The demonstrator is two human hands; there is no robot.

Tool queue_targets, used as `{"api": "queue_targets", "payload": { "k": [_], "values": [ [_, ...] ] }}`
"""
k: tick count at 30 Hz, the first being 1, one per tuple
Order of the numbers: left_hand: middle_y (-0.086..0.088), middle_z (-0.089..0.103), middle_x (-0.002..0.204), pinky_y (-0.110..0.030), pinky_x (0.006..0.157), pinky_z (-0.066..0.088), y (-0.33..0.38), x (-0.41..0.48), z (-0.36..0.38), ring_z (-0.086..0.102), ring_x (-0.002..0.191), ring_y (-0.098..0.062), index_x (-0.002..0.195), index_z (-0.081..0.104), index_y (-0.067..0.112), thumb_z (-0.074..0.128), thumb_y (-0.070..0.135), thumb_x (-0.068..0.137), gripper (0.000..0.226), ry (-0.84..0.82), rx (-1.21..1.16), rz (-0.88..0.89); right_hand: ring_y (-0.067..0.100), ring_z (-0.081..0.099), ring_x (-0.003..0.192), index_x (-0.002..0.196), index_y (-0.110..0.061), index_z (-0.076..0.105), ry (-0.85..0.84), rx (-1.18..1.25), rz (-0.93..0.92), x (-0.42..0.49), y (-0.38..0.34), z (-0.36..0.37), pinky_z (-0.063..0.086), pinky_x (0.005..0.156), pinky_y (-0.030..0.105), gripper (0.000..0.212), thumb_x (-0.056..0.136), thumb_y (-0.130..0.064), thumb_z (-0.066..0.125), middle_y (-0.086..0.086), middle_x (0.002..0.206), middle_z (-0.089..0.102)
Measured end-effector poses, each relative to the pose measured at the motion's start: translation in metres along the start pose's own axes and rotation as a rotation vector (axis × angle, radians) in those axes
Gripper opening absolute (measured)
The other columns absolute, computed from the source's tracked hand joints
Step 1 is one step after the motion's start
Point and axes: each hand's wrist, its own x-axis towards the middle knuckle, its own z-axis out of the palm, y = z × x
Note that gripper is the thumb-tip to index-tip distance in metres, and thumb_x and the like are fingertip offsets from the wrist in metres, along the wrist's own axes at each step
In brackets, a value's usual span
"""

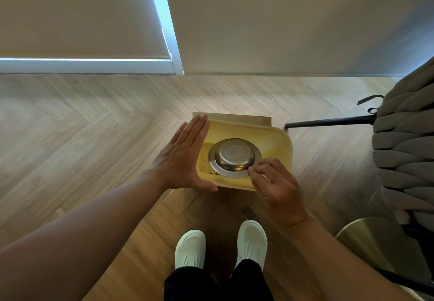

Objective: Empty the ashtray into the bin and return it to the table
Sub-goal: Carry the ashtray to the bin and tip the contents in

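A round metal ashtray (234,157) is turned upside down over the open yellow bin (279,143) on the floor in front of me. My right hand (274,188) pinches the ashtray's near right rim between thumb and fingers. Dark ash specks lie on the bin's inner wall at the lower left of the ashtray. My left hand (183,157) is flat with fingers straight and together, pressed against the bin's left side and holding nothing.
A chair with a grey knitted cushion (406,150) and a black leg (328,122) stands to the right. A round gold-coloured table edge (366,239) is at the lower right. My white shoes (190,249) stand just behind the bin on the wood floor. A wall runs behind.
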Motion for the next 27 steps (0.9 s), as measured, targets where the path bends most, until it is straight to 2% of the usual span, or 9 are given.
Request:
{"api": "queue_targets", "payload": {
  "k": [17, 22, 27],
  "values": [
    [-0.014, -0.005, 0.165, -0.052, 0.122, 0.012, -0.001, 0.0, -0.002, -0.009, 0.152, -0.024, 0.155, -0.001, 0.002, 0.051, 0.098, 0.052, 0.15, -0.006, -0.018, 0.0, 0.031, 0.068, 0.086, 0.096, 0.009, 0.073, 0.071, -0.014, 0.035, 0.01, 0.006, -0.001, 0.06, 0.072, 0.037, 0.013, 0.084, 0.005, 0.07, 0.019, 0.089, 0.071],
    [-0.013, -0.007, 0.165, -0.051, 0.123, 0.01, -0.001, 0.0, -0.002, -0.01, 0.152, -0.024, 0.155, -0.002, 0.003, 0.051, 0.097, 0.052, 0.149, -0.008, -0.027, 0.002, 0.029, 0.065, 0.091, 0.098, 0.008, 0.073, 0.127, 0.01, 0.053, 0.012, 0.006, 0.0, 0.057, 0.079, 0.034, 0.012, 0.088, 0.003, 0.068, 0.018, 0.091, 0.071],
    [-0.014, -0.005, 0.165, -0.05, 0.123, 0.01, 0.0, 0.0, -0.002, -0.01, 0.152, -0.024, 0.155, 0.0, 0.002, 0.048, 0.098, 0.052, 0.149, -0.013, -0.015, -0.003, 0.03, 0.066, 0.085, 0.094, 0.008, 0.073, 0.05, 0.003, 0.049, -0.001, 0.001, 0.007, 0.058, 0.073, 0.037, 0.01, 0.087, 0.003, 0.068, 0.018, 0.088, 0.071]
  ]
}}
